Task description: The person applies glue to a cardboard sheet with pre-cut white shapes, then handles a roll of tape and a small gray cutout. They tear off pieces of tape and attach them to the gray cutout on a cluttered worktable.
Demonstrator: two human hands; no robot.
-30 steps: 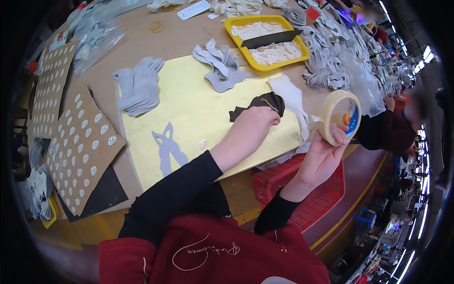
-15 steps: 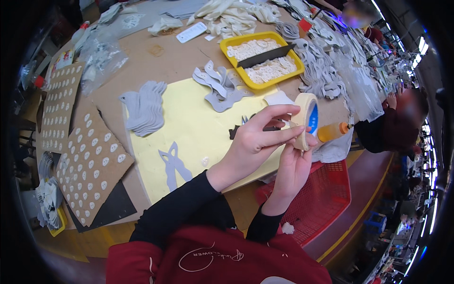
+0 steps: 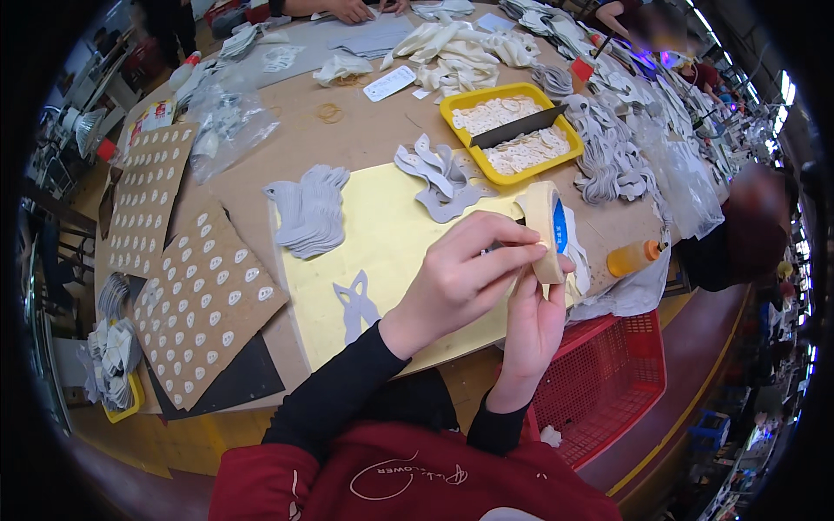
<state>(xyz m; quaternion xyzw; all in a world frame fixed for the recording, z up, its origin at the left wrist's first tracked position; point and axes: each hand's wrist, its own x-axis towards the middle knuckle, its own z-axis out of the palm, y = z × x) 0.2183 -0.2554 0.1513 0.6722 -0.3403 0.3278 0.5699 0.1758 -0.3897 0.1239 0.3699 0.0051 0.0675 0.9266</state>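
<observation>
A roll of cream masking tape (image 3: 540, 213) with a blue inner core stands on edge between my two hands, above the right side of a yellow sheet (image 3: 326, 269). My left hand (image 3: 459, 273) pinches the roll's near edge between thumb and fingertips. From below, my right hand (image 3: 532, 330) grips the same roll, its fingers partly hidden behind it. On the sheet lie a stack of grey cut pieces (image 3: 306, 213), a few loose grey pieces (image 3: 440, 182) and one grey piece with a pointed outline (image 3: 356, 306). White material (image 3: 573, 252) shows behind the roll.
A yellow tray (image 3: 467, 152) of small off-white pieces has a dark divider across it. Right of the sheet lies an amber bottle (image 3: 632, 258). A red basket (image 3: 599, 382) stands below the table edge. Cardboard with white pieces (image 3: 208, 304) lies left. A co-worker's hands (image 3: 352, 10) work opposite.
The view has shifted, so the table appears farther right and lower. Both hands keep hold of the tape roll, which has turned slightly. The co-worker's hands across the table have come into view.
</observation>
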